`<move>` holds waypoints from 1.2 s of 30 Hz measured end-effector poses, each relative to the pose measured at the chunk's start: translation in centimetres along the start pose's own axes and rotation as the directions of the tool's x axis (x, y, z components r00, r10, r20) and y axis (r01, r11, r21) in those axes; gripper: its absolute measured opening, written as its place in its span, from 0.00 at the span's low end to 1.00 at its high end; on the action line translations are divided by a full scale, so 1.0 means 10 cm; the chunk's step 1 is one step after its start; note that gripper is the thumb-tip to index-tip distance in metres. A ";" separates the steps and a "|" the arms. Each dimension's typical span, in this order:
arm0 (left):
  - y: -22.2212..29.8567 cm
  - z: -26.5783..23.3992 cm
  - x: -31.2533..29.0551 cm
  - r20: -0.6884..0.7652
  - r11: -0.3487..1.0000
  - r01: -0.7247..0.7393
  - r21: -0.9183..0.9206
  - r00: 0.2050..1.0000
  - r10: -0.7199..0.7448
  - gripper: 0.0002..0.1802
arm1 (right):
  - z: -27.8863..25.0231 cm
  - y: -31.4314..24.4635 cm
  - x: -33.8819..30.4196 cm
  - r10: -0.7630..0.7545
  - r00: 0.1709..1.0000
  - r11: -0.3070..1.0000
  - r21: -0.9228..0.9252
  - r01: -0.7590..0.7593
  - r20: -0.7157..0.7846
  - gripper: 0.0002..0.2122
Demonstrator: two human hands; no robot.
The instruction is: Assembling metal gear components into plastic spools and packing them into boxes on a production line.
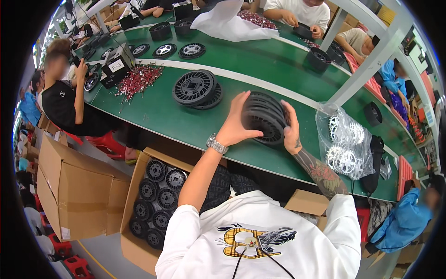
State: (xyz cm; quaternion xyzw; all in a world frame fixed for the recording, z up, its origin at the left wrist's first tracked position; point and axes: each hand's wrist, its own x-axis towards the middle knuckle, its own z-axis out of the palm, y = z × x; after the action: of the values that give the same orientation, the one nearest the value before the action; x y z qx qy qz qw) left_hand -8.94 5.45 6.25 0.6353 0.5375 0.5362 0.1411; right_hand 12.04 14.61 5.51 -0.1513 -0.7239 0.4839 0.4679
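Observation:
Between my two hands is a stack of black round wheel hubs, tilted over the green bench and slightly blurred. My left hand is closed round its left side, thumb along the lower front. On the right side, my right hand presses with its fingers along the edge. Left of the stack, two more black spoked wheel covers lie on the bench, one leaning partly over the other. To the right is a clear plastic bag holding several silver toothed discs.
Red-and-silver small parts lie heaped beside a black box. An open carton of black wheel parts stands at my lower left, near a large closed carton. A white post rises at right. Co-workers sit across the bench.

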 end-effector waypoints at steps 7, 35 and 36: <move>0.03 -0.05 -0.01 -0.005 0.994 0.096 0.048 0.995 -0.096 0.59 | -0.02 0.08 0.10 -0.097 0.993 0.993 -0.058 0.101 0.069 0.38; -0.39 0.56 0.20 -0.354 0.730 0.285 -0.621 0.729 -0.586 0.42 | 0.38 0.63 1.01 0.584 0.796 0.798 0.296 -0.525 -0.162 0.26; -0.41 0.54 0.23 -0.383 0.772 0.341 -0.536 0.717 -0.582 0.43 | 0.46 0.59 1.02 0.570 0.794 0.811 0.300 -0.503 -0.210 0.25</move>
State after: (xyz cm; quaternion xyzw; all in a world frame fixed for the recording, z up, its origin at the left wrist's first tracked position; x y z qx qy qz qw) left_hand -6.94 11.14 2.32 0.2559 0.5681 0.7391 0.2561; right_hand 1.63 21.76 5.54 -0.3658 -0.5131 0.6496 0.4254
